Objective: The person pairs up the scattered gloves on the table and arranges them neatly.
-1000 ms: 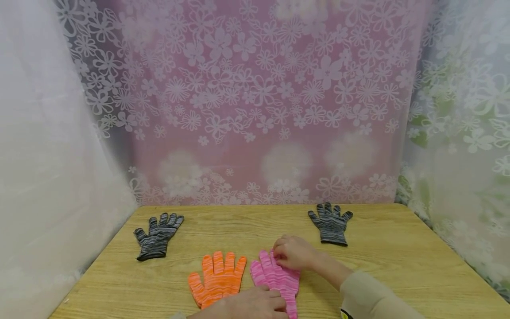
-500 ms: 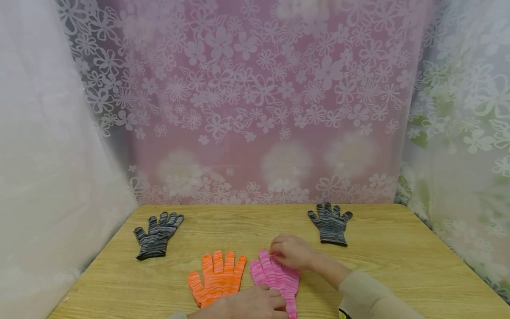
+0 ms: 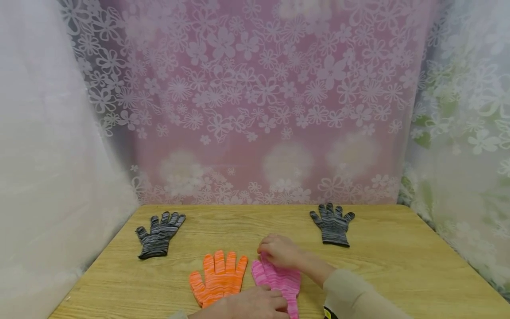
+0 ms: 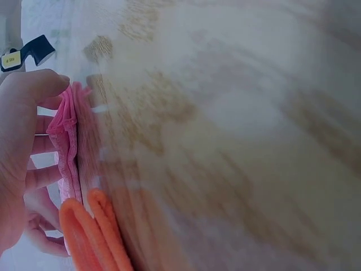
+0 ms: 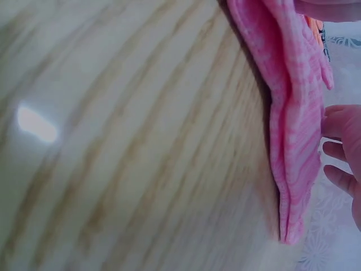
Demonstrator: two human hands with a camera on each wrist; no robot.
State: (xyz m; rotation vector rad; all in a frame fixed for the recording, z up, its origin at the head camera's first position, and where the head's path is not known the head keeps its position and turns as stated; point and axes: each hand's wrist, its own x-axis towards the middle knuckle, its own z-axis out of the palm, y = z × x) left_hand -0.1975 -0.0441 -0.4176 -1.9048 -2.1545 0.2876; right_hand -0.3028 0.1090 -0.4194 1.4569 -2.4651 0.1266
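Note:
A pink striped knit glove [image 3: 283,279] lies flat on the table, its fingers pointing away from me. My right hand [image 3: 280,252] touches the glove's finger ends and covers some of them; in the right wrist view its fingers are loosely bent and spread against the pink knit. Lower down, my left hand [image 3: 255,303] rests over the near part of the same glove, hiding some of it. Fairly straight left fingers [image 4: 42,179] press on the pink fabric in the left wrist view. Left of it lies an orange striped glove [image 3: 219,281], partly behind my left hand.
Two grey-black striped gloves lie farther back, one at the left [image 3: 157,239] and one at the right [image 3: 333,228]. The wooden table [image 3: 239,226] ends at a pink flowered curtain [image 3: 263,110], with pale curtains on both sides.
My right hand has moved left across the pink glove's finger ends. My left hand and the other gloves have stayed in place.

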